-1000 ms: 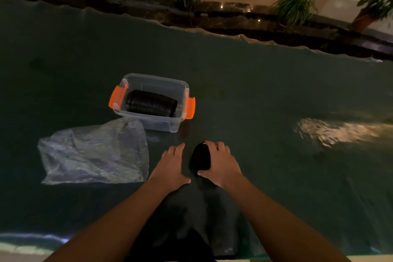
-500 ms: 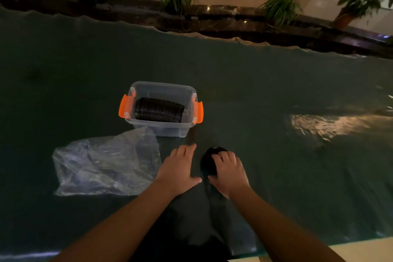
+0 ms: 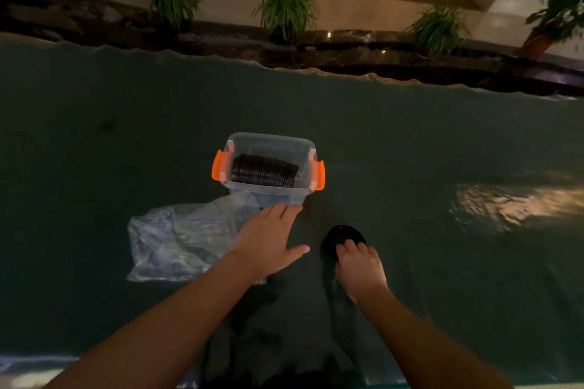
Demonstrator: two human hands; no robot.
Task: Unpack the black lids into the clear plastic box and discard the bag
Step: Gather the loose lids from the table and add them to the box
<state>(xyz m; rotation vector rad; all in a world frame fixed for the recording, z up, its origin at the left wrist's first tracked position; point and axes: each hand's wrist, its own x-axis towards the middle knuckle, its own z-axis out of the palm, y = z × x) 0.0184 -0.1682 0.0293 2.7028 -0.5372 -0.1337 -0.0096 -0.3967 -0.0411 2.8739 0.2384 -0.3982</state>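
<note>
A clear plastic box [image 3: 268,196] with orange side clips stands mid-table and holds a row of black lids [image 3: 264,171] lying on edge. Just in front of it and to the left lies the crumpled clear bag [image 3: 183,237]. A single black lid [image 3: 343,235] rests on the dark table in front of the box to the right. My right hand [image 3: 358,268] has its fingertips curled over that lid's near edge. My left hand [image 3: 268,240] hovers flat with fingers spread, its fingertips near the box's front wall and over the bag's right edge.
The dark green table [image 3: 410,142] stretches wide; a bright light reflection [image 3: 512,202] lies at the right. Beyond the far edge runs a dark ledge with potted plants [image 3: 284,9].
My left hand has left the black lid and moved forward and left toward the box and bag. My right hand stays on the lid. The view has tilted upward.
</note>
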